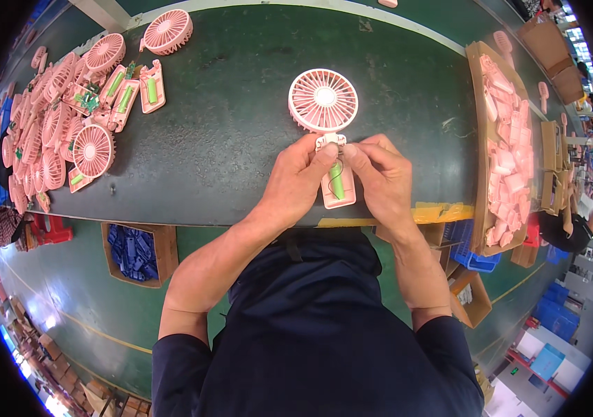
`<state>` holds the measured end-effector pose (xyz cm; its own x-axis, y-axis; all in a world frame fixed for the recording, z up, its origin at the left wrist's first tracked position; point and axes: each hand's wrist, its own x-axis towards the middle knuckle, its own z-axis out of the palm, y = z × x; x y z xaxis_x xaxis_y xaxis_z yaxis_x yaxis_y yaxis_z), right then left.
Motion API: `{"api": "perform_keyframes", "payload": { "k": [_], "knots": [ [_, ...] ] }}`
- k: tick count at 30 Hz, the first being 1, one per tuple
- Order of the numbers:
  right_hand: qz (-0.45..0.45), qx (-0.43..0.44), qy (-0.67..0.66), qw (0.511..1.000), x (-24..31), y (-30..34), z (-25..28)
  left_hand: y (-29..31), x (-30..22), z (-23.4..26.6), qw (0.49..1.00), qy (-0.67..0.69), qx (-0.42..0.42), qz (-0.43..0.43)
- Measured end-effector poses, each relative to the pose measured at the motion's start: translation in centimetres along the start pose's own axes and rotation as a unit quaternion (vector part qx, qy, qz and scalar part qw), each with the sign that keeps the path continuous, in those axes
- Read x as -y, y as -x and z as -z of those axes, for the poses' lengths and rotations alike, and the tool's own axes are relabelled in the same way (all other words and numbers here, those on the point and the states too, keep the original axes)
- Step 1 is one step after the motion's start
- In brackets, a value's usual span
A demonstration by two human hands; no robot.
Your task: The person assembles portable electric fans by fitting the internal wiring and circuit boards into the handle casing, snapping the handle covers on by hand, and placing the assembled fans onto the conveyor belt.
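A pink handheld fan lies in front of me on the dark green table, its round grille pointing away from me. Its handle shell is uncovered and shows a green cylindrical battery with a thin dark wire beside it. My left hand grips the fan's neck from the left, thumb and fingers closed. From the other side my right hand pinches the same spot, its thumb close to the left thumb. What small part sits between the fingertips is hidden.
A heap of pink fans and opened handles covers the table's left end. At the right edge stands a cardboard box of pink shell pieces. Below the table are a carton of blue parts and a blue basket.
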<state>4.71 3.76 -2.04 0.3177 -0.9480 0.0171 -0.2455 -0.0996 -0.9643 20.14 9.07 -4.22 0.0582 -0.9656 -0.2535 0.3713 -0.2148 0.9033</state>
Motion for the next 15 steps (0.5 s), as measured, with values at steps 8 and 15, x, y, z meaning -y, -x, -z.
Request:
{"api": "perform_keyframes", "payload": {
  "k": [8,15],
  "knots": [
    [0.038,0.008,-0.025,0.999,-0.3,1.9,-0.6,1.5,0.6,-0.5,0.994,-0.013,-0.026,-0.106],
    [0.035,-0.003,-0.098,0.995,-1.5,1.8,-0.2,1.7,0.8,-0.6,0.992,-0.061,-0.016,-0.109]
  ]
}}
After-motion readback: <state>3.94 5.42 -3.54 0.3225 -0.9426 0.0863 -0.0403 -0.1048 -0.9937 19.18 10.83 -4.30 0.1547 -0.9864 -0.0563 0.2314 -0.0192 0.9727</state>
